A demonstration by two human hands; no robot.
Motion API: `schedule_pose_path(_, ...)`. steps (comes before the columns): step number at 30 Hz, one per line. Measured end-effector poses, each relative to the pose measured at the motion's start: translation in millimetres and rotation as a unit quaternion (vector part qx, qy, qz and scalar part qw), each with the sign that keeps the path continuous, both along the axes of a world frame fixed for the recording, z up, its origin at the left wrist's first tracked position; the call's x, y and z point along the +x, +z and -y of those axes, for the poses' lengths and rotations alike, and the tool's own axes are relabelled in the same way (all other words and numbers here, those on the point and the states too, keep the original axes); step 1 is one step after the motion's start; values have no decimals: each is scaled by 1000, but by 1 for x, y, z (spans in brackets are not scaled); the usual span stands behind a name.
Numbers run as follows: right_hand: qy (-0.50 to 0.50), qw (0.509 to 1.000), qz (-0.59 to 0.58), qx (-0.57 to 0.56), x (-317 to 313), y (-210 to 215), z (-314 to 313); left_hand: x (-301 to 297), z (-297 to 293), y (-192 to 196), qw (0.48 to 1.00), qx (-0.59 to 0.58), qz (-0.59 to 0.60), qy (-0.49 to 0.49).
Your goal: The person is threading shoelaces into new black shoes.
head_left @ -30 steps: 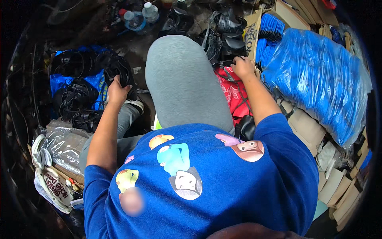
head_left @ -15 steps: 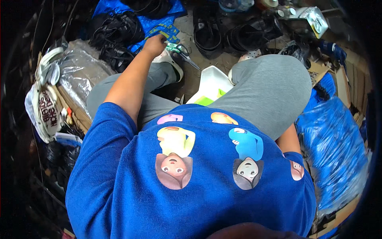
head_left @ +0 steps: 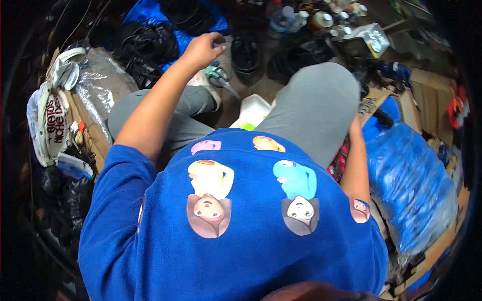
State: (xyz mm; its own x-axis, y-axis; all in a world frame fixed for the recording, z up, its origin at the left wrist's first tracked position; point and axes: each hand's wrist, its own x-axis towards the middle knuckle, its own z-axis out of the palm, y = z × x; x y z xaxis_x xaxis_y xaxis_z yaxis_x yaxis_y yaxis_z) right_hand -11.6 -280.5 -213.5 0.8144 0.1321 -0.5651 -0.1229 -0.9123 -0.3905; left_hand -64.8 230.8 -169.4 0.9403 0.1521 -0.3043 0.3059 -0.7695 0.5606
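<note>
I am sitting with grey trousers (head_left: 311, 100) and a blue printed shirt filling the middle of the view. My left hand (head_left: 203, 50) is raised above my left knee with its fingers curled in, and I see nothing in it. Just below it lie scissors with green handles (head_left: 219, 75) beside a white shoe (head_left: 203, 84). Black sandals (head_left: 246, 57) rest on the floor to the right of the hand. My right forearm (head_left: 355, 160) runs down beside my right knee; the hand itself is hidden behind the knee, near a red checked cloth (head_left: 339, 163).
A white and green tray (head_left: 251, 113) sits between my knees. A large blue plastic bag (head_left: 406, 185) and cardboard (head_left: 427, 85) lie at the right. Clear plastic wrap (head_left: 95, 85) and a white printed bag (head_left: 50, 120) are at the left, bottles (head_left: 288, 17) at the back.
My head has turned left, so the blue bags slid to the right edge. My left hand has lifted slightly off the scissors area. My right hand dropped out of sight behind the knee.
</note>
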Motion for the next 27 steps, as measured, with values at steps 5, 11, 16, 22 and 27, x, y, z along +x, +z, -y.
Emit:
schedule_pose_path(5,56,961,85,256,43,183,-60,42,103,108,926,-109,318,-170)
schedule_pose_path(11,106,891,-43,440,21,290,-158,33,147,201,930,-175,208,-247)
schedule_pose_path(16,16,885,-110,452,14,285,-121,12,16,211,930,-329,162,-30)
schedule_pose_path(22,-19,863,-220,454,11,270,-26,-35,-147,222,937,-316,141,39)
schedule_pose_path(27,-40,957,55,281,25,280,67,-73,-182,226,957,-289,6,8)
